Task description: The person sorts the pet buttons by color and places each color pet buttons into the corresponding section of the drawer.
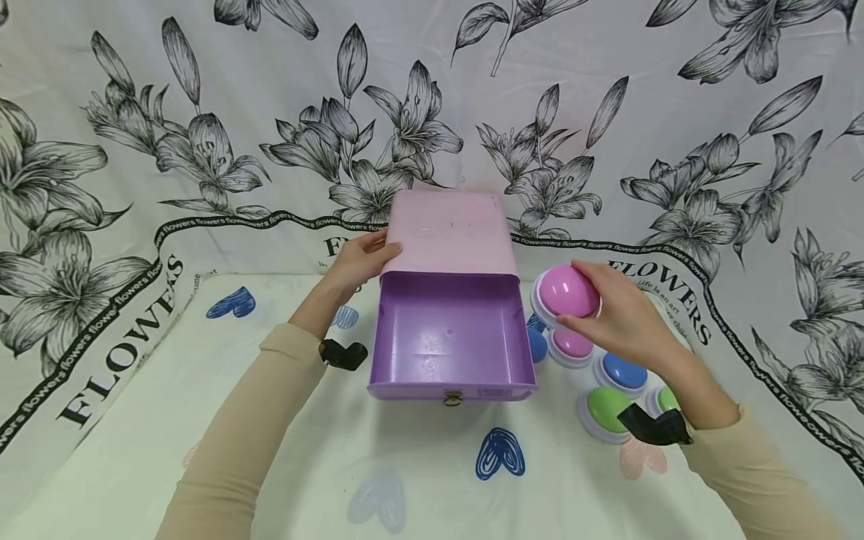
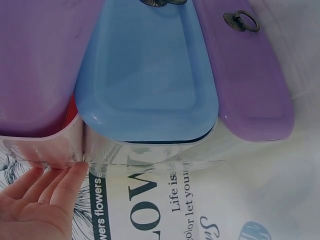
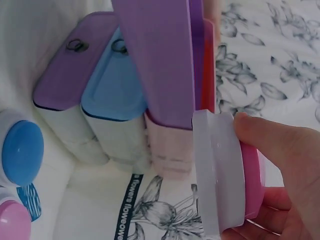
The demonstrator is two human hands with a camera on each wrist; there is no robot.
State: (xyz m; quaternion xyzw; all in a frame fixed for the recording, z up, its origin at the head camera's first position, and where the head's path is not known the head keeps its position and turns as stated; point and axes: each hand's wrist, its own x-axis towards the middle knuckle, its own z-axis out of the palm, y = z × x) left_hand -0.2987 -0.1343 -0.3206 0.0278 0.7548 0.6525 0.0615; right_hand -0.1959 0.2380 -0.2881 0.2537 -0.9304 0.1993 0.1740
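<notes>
A small drawer cabinet with a pink top [image 1: 448, 232] stands on the table, its upper purple drawer [image 1: 451, 330] pulled out and bare inside. Below it, a blue drawer [image 2: 150, 70] and another purple drawer [image 2: 250, 75] are closed. My left hand [image 1: 361, 262] rests against the cabinet's left side, straight fingers on the pink wall, thumb at the top's edge. To the right of the drawer, my right hand [image 1: 628, 319] holds a round button with a pink dome [image 1: 569, 291] and white base. Thumb and fingers grip it by its rim, above the other buttons.
On the table to the right lie more domed buttons: a pink one [image 1: 572, 343], blue ones [image 1: 624, 370] and green ones [image 1: 607, 409], all on white bases. Flower-printed cloth [image 1: 378, 112] hangs behind the cabinet. A ring pull [image 1: 453, 398] sticks out from the drawer front.
</notes>
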